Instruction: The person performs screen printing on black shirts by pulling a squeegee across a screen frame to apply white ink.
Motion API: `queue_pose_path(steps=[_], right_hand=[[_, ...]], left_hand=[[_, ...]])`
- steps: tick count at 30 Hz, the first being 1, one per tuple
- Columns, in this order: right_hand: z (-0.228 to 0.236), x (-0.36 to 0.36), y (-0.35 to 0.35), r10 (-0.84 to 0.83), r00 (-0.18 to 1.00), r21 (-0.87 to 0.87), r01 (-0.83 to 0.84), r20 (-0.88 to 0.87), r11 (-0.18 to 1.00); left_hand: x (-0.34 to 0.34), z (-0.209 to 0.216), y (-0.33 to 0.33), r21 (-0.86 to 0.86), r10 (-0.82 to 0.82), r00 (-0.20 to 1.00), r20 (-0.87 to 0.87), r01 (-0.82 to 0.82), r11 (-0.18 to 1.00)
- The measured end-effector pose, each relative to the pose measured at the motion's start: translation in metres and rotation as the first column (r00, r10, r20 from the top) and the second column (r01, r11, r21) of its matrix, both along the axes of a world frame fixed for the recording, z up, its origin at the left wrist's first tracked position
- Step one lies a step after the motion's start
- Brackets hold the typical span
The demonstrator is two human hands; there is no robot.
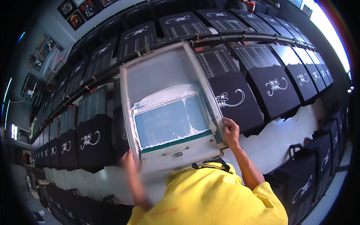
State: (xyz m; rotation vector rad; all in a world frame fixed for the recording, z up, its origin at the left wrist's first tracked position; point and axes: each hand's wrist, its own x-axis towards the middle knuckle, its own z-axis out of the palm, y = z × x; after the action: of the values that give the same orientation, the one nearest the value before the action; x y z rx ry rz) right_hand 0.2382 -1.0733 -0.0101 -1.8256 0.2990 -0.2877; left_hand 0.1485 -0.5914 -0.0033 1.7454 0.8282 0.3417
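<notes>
A screen printing frame (126,97) lies tilted in front of me, its mesh partly blue-green and smeared with white ink (165,93). Across its near end rests a wide squeegee (180,152) with a pale holder and a green blade. My right hand (231,132) is closed on the frame's right side near the close corner. On the opposite side, my left hand (130,160) grips the left edge, somewhat blurred. Whatever lies directly beneath the frame is mostly hidden.
Rows of boards carry black fabric pieces with white scroll prints, such as the printed fabric (275,90) to the right and another printed piece (90,140) at left. More printed black pieces (300,183) stand behind me at lower right. Framed pictures (77,15) hang on the far wall.
</notes>
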Motion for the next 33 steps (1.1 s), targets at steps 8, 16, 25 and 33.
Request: queue_pose_path(steps=[8, 16, 25, 33], right_hand=[[0.009, 0.012, -0.176, -0.004, 1.0, -0.024, 0.005, 0.008, 1.0], [0.002, 0.017, -0.267, -0.038, 0.999, 0.006, 0.038, 0.021, 0.999], [-0.017, 0.039, -0.291, -0.033, 0.998, 0.006, 0.034, -0.051, 0.999], [-0.027, 0.054, -0.291, -0.05, 0.997, 0.007, 0.051, -0.05, 0.999]], left_hand=[[0.012, -0.032, -0.17, 0.042, 0.015, 0.997, 0.069, -0.018, 0.999], [0.029, -0.04, -0.26, 0.28, -0.103, 0.995, -0.016, 0.103, 0.955], [0.055, -0.045, -0.277, 0.353, -0.12, 0.99, -0.076, 0.139, 0.925], [0.072, -0.043, -0.279, 0.372, -0.123, 0.991, -0.06, 0.136, 0.918]])
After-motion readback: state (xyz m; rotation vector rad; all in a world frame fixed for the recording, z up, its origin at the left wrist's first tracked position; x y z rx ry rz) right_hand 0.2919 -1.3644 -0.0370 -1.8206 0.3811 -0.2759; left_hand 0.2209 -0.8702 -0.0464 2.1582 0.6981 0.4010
